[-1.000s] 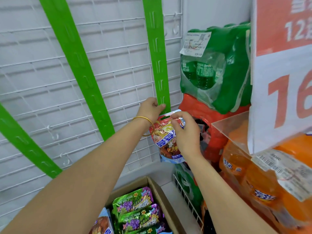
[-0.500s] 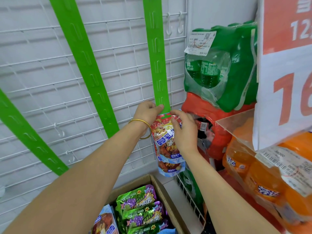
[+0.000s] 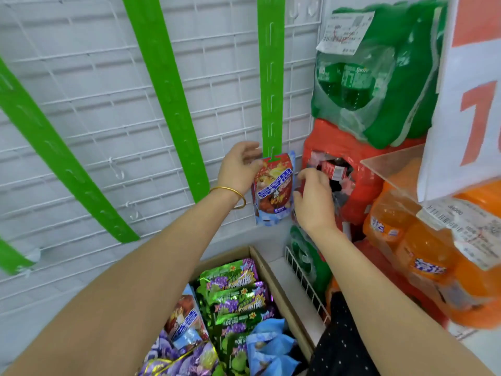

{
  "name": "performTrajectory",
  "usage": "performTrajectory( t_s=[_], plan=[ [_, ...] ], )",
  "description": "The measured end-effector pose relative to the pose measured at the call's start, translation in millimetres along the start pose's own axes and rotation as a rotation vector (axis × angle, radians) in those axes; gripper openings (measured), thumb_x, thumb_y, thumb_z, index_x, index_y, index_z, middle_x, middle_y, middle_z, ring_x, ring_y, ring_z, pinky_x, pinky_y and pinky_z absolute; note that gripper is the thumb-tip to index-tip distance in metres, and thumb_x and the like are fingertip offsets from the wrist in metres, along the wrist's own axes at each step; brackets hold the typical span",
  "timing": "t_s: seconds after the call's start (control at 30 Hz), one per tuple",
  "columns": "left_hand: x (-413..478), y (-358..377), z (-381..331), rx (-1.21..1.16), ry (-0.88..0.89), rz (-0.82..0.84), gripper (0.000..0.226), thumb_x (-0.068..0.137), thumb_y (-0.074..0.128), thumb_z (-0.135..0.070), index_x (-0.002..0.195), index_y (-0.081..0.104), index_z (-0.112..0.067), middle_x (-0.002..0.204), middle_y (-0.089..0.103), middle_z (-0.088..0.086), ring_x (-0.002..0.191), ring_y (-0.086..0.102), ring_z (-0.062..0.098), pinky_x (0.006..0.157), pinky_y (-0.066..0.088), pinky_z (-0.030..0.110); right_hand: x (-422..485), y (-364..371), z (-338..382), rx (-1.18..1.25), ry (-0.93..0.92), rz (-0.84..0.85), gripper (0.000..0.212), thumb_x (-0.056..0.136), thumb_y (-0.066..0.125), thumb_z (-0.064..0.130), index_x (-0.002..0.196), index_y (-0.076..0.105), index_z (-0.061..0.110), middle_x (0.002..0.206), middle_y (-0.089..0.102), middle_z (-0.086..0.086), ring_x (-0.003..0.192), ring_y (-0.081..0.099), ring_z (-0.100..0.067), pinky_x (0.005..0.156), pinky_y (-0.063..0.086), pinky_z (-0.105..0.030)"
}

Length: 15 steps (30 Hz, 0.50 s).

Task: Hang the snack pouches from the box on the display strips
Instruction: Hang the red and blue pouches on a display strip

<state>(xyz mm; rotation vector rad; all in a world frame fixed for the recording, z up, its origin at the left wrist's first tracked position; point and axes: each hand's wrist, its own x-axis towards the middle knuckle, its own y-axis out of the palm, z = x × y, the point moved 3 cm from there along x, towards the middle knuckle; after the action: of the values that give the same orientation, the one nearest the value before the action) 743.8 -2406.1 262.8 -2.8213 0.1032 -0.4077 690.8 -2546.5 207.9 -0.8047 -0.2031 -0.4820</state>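
Fingers of my left hand (image 3: 238, 169) rest slack against the top left corner of the red pouch (image 3: 273, 185); my right hand (image 3: 314, 199) curls loosely, empty, beside it. The pouch hangs at the bottom end of the rightmost strip (image 3: 271, 77).

Both forearms bare. Left hand (image 3: 238, 169): thin, plain gold bangle (image 3: 230, 190) round the wrist, smooth, round-section. Black fabric with tiny white dots (image 3: 342, 344), clothing, shows beneath the right forearm.
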Motion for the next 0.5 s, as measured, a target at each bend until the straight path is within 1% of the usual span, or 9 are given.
performTrajectory(
  t_s=[0.03, 0.1, 0.13, 0.2, 0.27, 0.3, 0.37, 0.43, 0.5],
  plan=[
    [-9, -7, 3, 0.007, 0.024, -0.026, 0.036, 0.083, 0.055, 0.008, 0.119, 0.05, 0.003, 0.111, 0.058, 0.011, 0.101, 0.053, 0.014, 0.089, 0.045, 0.019, -8, 0, 2, -0.055, 0.005, 0.036, 0.03, 0.083, 0.054, -0.001, 0.112, 0.049, 0.007, 0.121, 0.046, -0.016, 0.108, 0.047, -0.034, 0.092, 0.04, -0.04],
    [-33, -21, 16, 0.018, 0.051, -0.049, 0.034, 0.082, 0.056, 0.008, 0.116, 0.052, 0.002, 0.114, 0.059, 0.013, 0.101, 0.055, 0.015, 0.092, 0.044, 0.02, -27, 7, 8, -0.101, -0.024, 0.188, 0.026, 0.084, 0.053, 0.001, 0.109, 0.052, 0.009, 0.116, 0.05, -0.014, 0.103, 0.051, -0.033, 0.087, 0.044, -0.04],
    [-48, -27, 27, 0.032, 0.043, -0.041, 0.032, 0.082, 0.056, 0.008, 0.113, 0.053, 0.002, 0.112, 0.06, 0.013, 0.098, 0.056, 0.015, 0.09, 0.045, 0.017, -39, 13, 13, -0.106, -0.062, 0.324, 0.024, 0.085, 0.053, 0.002, 0.107, 0.055, 0.01, 0.112, 0.054, -0.013, 0.1, 0.054, -0.032, 0.085, 0.045, -0.038],
    [-81, -37, 54, 0.064, -0.012, 0.006, 0.027, 0.083, 0.055, 0.007, 0.109, 0.056, 0.001, 0.104, 0.061, 0.008, 0.09, 0.058, 0.008, 0.085, 0.044, 0.01, -69, 31, 21, -0.153, -0.167, 0.71, 0.019, 0.087, 0.056, 0.006, 0.105, 0.063, 0.008, 0.106, 0.063, -0.01, 0.1, 0.059, -0.027, 0.084, 0.046, -0.032],
    [-115, -44, 85, 0.075, -0.128, 0.07, 0.024, 0.084, 0.054, 0.007, 0.107, 0.057, -0.001, 0.098, 0.061, 0.004, 0.086, 0.057, 0.002, 0.083, 0.046, 0.012, -102, 49, 22, -0.263, -0.27, 1.068, 0.02, 0.088, 0.06, 0.012, 0.105, 0.067, 0.006, 0.107, 0.067, -0.007, 0.101, 0.061, -0.021, 0.081, 0.043, -0.025],
    [-130, -47, 101, 0.07, -0.191, 0.093, 0.023, 0.084, 0.054, 0.008, 0.106, 0.057, 0.0, 0.097, 0.062, 0.005, 0.086, 0.057, 0.003, 0.083, 0.047, 0.016, -117, 59, 18, -0.316, -0.318, 1.179, 0.02, 0.087, 0.062, 0.016, 0.104, 0.069, 0.006, 0.108, 0.068, -0.006, 0.101, 0.061, -0.02, 0.08, 0.042, -0.023],
    [-156, -51, 128, 0.076, -0.29, 0.107, 0.023, 0.084, 0.053, 0.009, 0.106, 0.057, 0.002, 0.098, 0.062, 0.009, 0.085, 0.057, 0.004, 0.079, 0.049, 0.017, -138, 78, 10, -0.404, -0.38, 1.26, 0.023, 0.085, 0.065, 0.023, 0.104, 0.07, 0.009, 0.109, 0.068, -0.005, 0.101, 0.06, -0.02, 0.08, 0.044, -0.025],
    [-174, -57, 146, 0.086, -0.347, 0.099, 0.023, 0.085, 0.052, 0.01, 0.106, 0.057, 0.004, 0.094, 0.063, 0.008, 0.083, 0.057, 0.004, 0.073, 0.048, 0.01, -151, 93, 2, -0.452, -0.394, 1.246, 0.028, 0.084, 0.066, 0.029, 0.107, 0.068, 0.013, 0.111, 0.066, -0.003, 0.103, 0.059, -0.02, 0.079, 0.047, -0.028],
    [-186, -62, 156, 0.082, -0.379, 0.1, 0.022, 0.086, 0.051, 0.009, 0.107, 0.057, 0.004, 0.093, 0.062, 0.004, 0.084, 0.057, 0.003, 0.071, 0.048, 0.009, -162, 107, -5, -0.51, -0.43, 1.232, 0.029, 0.084, 0.065, 0.034, 0.108, 0.067, 0.016, 0.112, 0.065, -0.002, 0.103, 0.059, -0.022, 0.077, 0.048, -0.031]
  ],
)
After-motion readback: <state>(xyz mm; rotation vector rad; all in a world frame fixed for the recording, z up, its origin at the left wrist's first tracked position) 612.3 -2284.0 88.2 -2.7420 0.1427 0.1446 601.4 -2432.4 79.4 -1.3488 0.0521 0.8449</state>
